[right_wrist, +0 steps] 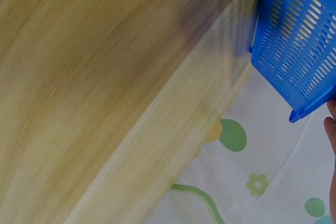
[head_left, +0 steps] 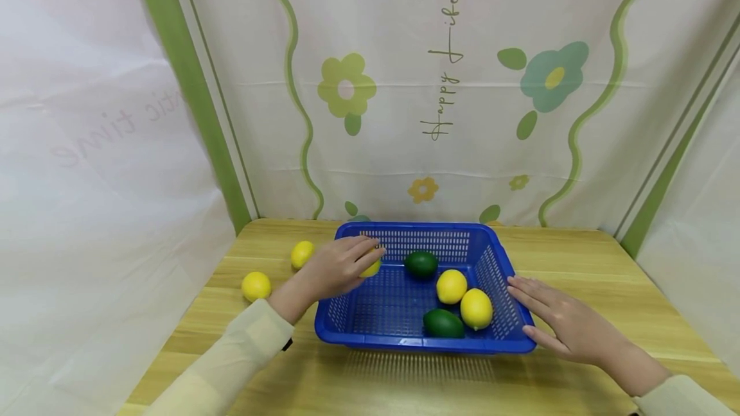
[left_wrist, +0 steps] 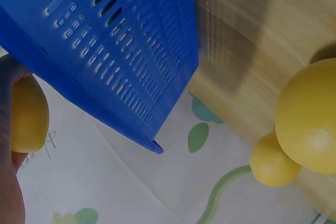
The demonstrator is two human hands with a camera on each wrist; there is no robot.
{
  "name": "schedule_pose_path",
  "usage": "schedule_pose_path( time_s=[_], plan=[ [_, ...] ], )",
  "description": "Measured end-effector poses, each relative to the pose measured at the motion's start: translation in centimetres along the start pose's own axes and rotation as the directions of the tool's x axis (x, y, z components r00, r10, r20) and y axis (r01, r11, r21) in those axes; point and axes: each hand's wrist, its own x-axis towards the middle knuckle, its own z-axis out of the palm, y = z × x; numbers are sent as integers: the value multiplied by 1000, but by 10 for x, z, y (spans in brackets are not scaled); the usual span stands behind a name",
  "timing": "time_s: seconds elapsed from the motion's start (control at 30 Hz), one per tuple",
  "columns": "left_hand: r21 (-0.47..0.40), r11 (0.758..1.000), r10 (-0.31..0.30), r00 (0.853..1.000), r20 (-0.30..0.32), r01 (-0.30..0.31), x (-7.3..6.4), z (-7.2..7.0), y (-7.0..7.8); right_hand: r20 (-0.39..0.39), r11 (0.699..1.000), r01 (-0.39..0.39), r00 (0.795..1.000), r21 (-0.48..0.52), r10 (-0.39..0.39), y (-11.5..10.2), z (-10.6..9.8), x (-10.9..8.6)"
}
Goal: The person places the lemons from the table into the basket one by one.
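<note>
My left hand (head_left: 334, 268) grips a lemon (head_left: 372, 268) above the left side of a blue plastic basket (head_left: 405, 343). In the left wrist view the held lemon (left_wrist: 29, 116) shows beside the basket's rim, partly covered by the hand. At the basket's right rim, the fairly straight fingers of my right hand (head_left: 569, 325) rest against the edge. Inside the basket lie two lemons (head_left: 451, 287) (head_left: 476, 309) and two dark green oval fruits (head_left: 421, 264) (head_left: 444, 324), whose kind I cannot tell.
Two more lemons (head_left: 256, 286) (head_left: 302, 254) lie on the wooden table (head_left: 277, 377) left of the basket, near my left forearm. A white patterned curtain (head_left: 393, 159) hangs behind the table, and pale sheets hang at both sides.
</note>
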Motion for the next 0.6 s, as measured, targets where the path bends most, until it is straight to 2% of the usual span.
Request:
schedule_pose_path(
  time_s=[0.27,0.6],
  plan=[
    [-67,998,-9,996,85,15,3,3,3,4,1000,-5,1000,-2,5,0,0,0],
    [-144,989,-24,990,137,44,5,6,6,2,1000,-4,1000,-9,4,0,0,0]
  ],
)
